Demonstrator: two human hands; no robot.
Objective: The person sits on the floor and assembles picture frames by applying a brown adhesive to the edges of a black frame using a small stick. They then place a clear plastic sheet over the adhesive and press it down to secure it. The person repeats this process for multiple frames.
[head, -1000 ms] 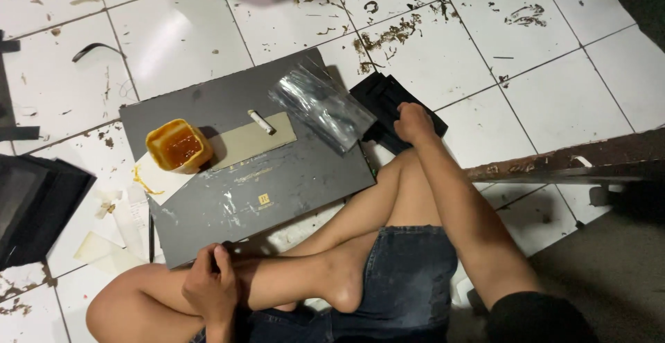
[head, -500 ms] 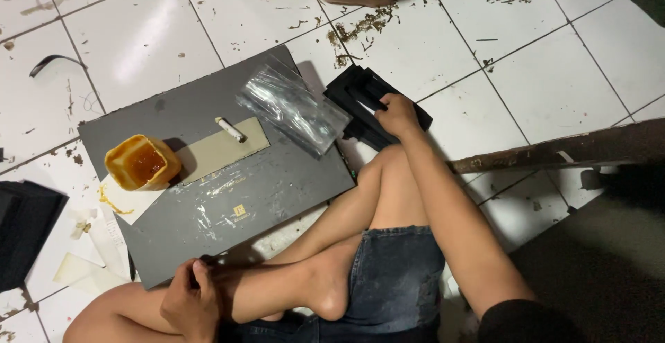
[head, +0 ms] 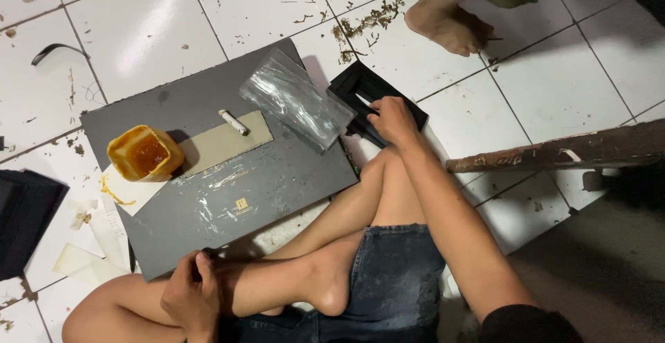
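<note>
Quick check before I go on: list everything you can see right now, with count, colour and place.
Board: one, dark grey, flat on the tiled floor.
Tub: one, yellow, amber paste inside, on the board's left end.
Card strip: one, tan, on the board beside the tub.
Small stick: one, white, lying on the card strip.
Plastic bag: one, clear, on the board's upper right corner.
Black pieces: a stack, count unclear, right of the board.
Wooden plank: one, brown, at right.
Another person's foot: one, at the top.
Left hand: on own ankle.
Right hand: on the black pieces, grip unclear.
</note>
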